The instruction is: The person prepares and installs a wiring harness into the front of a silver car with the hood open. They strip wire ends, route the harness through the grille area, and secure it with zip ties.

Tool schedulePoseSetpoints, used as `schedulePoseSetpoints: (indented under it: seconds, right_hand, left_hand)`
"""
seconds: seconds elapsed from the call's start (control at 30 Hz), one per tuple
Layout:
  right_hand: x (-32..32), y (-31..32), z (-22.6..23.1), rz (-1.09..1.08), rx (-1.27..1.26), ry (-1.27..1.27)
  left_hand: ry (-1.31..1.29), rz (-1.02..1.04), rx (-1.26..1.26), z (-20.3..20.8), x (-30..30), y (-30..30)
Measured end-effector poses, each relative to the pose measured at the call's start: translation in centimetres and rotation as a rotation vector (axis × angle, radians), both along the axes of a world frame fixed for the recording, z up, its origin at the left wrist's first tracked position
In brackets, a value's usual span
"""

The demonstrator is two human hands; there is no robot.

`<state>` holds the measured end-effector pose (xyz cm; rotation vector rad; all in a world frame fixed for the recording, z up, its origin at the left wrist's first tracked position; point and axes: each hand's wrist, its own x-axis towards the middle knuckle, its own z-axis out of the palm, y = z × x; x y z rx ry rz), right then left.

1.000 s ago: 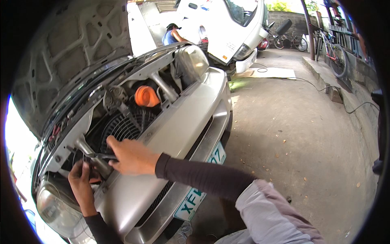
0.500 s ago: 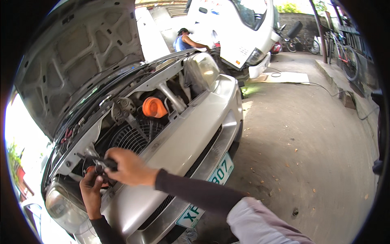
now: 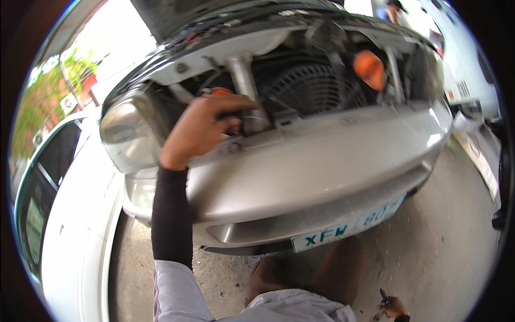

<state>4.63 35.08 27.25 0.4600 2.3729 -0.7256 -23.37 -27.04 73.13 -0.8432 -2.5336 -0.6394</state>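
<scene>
My left hand (image 3: 201,129) reaches over the front panel of a silver car (image 3: 316,153), beside an orange horn (image 3: 217,92) that it partly covers. Its fingers curl toward the thumb. A thin bluish line shows by the fingertips, but blur hides what they grip. Low at the right, away from the car, my right hand (image 3: 395,307) is closed round a dark hand tool (image 3: 383,294) that looks like pliers. A second orange horn (image 3: 369,70) sits farther right, past the round fan grille (image 3: 308,86).
The hood (image 3: 188,16) is raised over the engine bay. A clear headlight (image 3: 129,126) is left of my hand. A white car (image 3: 80,231) stands close on the left, a white truck (image 3: 461,59) at the right. Another person (image 3: 390,12) is at the far right.
My view has swung left and closer to the car. The right hand has come away from the left and dropped low to the right with the dark tool. My left hand stays near the orange horn.
</scene>
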Motion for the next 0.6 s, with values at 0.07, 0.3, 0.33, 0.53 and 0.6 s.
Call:
schedulePoseSetpoints:
  seconds: [0.07, 0.3, 0.33, 0.53, 0.6]
  right_hand:
    - [3.1, 0.7, -6.6, -0.169, 0.035, -0.054]
    - [10.7, -6.6, -28.8, -0.288, 0.188, 0.05]
    - [11.7, -8.0, -31.1, -0.31, 0.19, 0.047]
    - [12.1, -8.8, -32.5, -0.411, -0.326, 0.073]
    - [4.4, -6.4, -25.6, -0.356, -0.095, 0.152]
  left_hand:
    - [0.035, 0.134, 0.046, -0.9, -0.1, 0.8]
    - [0.625, 0.414, 0.23, -4.9, 0.5, 2.6]
    - [0.642, 0.445, 0.292, -5.1, 0.3, 2.4]
    - [0.602, 0.347, 0.522, -4.2, -0.2, 2.2]
    - [0.582, 0.405, 0.558, -4.2, 0.2, 2.5]
